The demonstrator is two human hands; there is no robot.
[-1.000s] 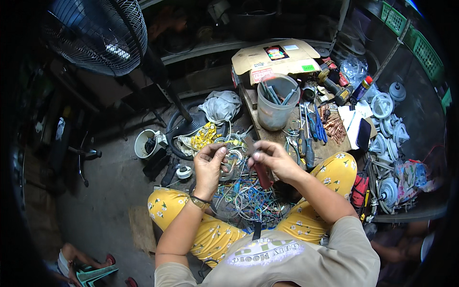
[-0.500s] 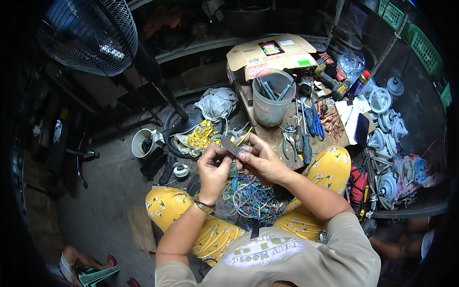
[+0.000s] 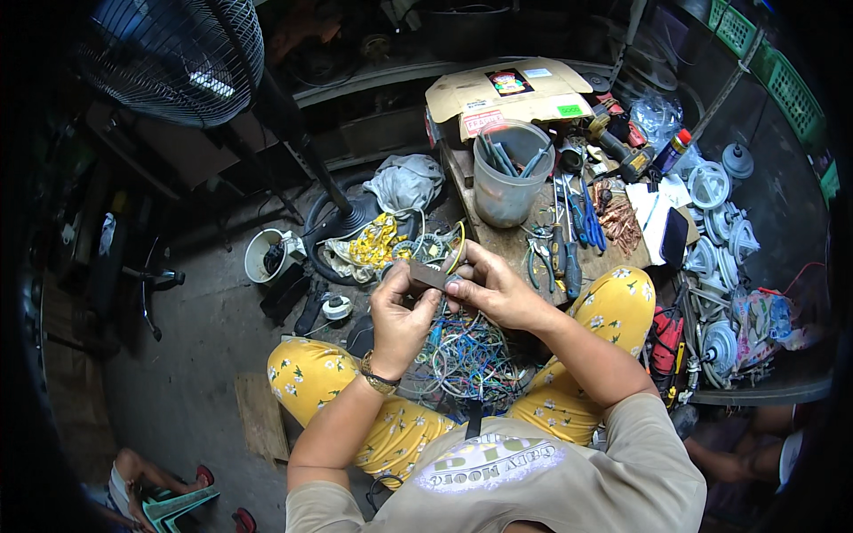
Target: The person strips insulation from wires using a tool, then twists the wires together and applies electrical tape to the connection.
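In front of my lap, my left hand (image 3: 404, 311) is closed on one end of a dark, flat rectangular piece (image 3: 427, 274), with the thumb underneath. Its other end meets the fingertips of my right hand (image 3: 493, 290). That hand pinches a thin yellow wire (image 3: 462, 242), which curves upward from between the fingers. What lies beneath the right thumb is partly hidden. Below both hands, a tangled heap of coloured wires (image 3: 471, 364) lies between my knees.
On the low wooden bench (image 3: 533, 233) stand a plastic bucket (image 3: 506, 200), screwdrivers (image 3: 571, 271), pliers (image 3: 540, 262), copper scraps (image 3: 619, 222) and a drill (image 3: 622, 155). A pedestal fan (image 3: 178, 67) rises at far left, near a white pail (image 3: 265, 256). Another person's legs (image 3: 147, 471) show at lower left.
The dark flat piece has turned so its broad brown face shows. The yellow wire now bends upward in an arc instead of slanting out straight. Both hands stay close together.
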